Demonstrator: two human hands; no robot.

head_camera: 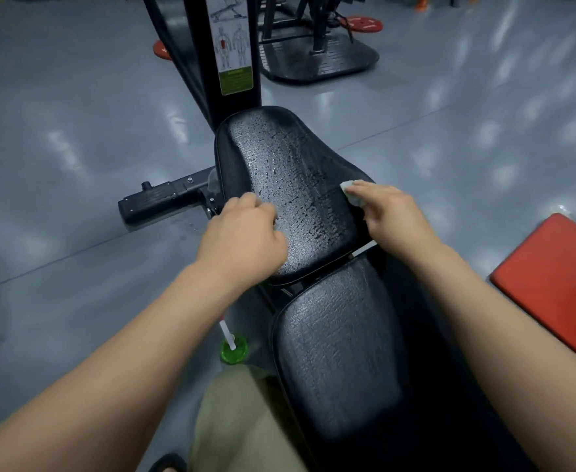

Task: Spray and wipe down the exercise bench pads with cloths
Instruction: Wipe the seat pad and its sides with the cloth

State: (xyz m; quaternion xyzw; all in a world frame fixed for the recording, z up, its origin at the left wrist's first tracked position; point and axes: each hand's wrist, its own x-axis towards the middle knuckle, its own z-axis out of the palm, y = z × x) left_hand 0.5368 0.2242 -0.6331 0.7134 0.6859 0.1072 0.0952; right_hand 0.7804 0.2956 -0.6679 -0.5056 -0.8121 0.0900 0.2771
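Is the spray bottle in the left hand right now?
No, the green spray bottle stands on the floor, while the left hand rests on the far pad at its left edge.

The far pad (290,192) has a post (232,63) rising just beyond its far-left end. A foot bar (164,199) juts out left of the pad, with open floor (450,148) past it. A bottle (233,349) stands near-left of the pad. The near pad (341,352) closes its near end. Right of the pad, floor runs free to a red pad (559,281). The left hand (242,236) and the right hand (392,216), with a cloth (351,189), take the pad's side edges. The top between them is free.
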